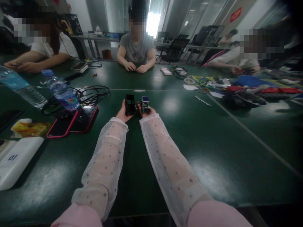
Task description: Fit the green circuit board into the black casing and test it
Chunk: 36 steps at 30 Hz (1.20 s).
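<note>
My left hand (122,113) is closed around a flat black rectangular case (130,105), held tilted up above the table. It looks like a small phone or an open shell; which one is too blurred to tell. Close beside it, my right hand (151,111) grips a small circuit board (145,107) with a little screen (145,99) on its upper end. The two held things are a short gap apart. Sheer white dotted sleeves cover both my forearms.
On the left lie two red-rimmed phones (84,119), a white power bank (22,160), water bottles (62,91) and black cables (94,96). A wrench (202,101) and a heap of cables and cloth (255,90) lie on the right. Several people sit around the green table (213,151).
</note>
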{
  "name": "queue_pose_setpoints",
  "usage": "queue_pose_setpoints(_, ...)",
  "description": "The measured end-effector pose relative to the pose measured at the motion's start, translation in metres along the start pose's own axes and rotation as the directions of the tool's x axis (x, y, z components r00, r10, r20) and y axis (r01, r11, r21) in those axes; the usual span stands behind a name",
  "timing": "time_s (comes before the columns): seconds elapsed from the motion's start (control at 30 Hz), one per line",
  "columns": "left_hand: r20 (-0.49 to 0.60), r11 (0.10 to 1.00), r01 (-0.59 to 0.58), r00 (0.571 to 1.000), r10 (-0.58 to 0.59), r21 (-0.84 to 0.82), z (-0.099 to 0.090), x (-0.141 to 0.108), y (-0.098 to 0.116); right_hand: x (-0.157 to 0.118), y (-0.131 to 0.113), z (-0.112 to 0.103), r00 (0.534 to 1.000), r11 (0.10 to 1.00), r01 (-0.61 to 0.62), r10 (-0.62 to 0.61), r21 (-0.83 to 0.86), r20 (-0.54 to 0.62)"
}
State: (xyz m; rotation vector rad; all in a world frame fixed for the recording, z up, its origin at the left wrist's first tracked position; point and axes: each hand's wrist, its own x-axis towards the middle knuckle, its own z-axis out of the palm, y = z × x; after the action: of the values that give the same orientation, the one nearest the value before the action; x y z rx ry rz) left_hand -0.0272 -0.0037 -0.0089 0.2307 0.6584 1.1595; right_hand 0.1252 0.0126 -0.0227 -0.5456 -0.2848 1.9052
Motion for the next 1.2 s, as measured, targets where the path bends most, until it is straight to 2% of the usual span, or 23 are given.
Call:
queue_pose_setpoints(0.37,-0.021,1.0,-0.01,1.0,0.01,0.009,0.003,-0.008,0.0,-0.003,0.001,0.005,0.999,1.0,0.006,-0.006,-0.001,-0.051)
queue_pose_setpoints(0.57,0.035,1.0,0.0,0.999,0.0,-0.003,0.004,-0.012,0.0,0.0,0.0,0.003,0.998,1.0,-0.013,0.013,-0.008,-0.062)
queue_pose_setpoints(0.83,0.029,1.0,0.007,1.0,-0.007,0.0,0.006,-0.014,-0.001,0.0,0.001,0.005,0.994,1.0,-0.004,0.001,-0.024,-0.11)
queue_pose_setpoints(1.03,0.024,1.0,0.01,1.0,-0.01,0.003,0.004,-0.009,0.0,0.004,-0.006,0.009,0.982,0.991,0.06,-0.08,-0.117,-0.169)
queue_pose_setpoints(1.2,0.013,1.0,0.015,1.0,-0.015,0.02,0.0,-0.002,0.001,0.003,-0.017,0.026,0.959,0.966,0.128,-0.178,-0.224,-0.222)
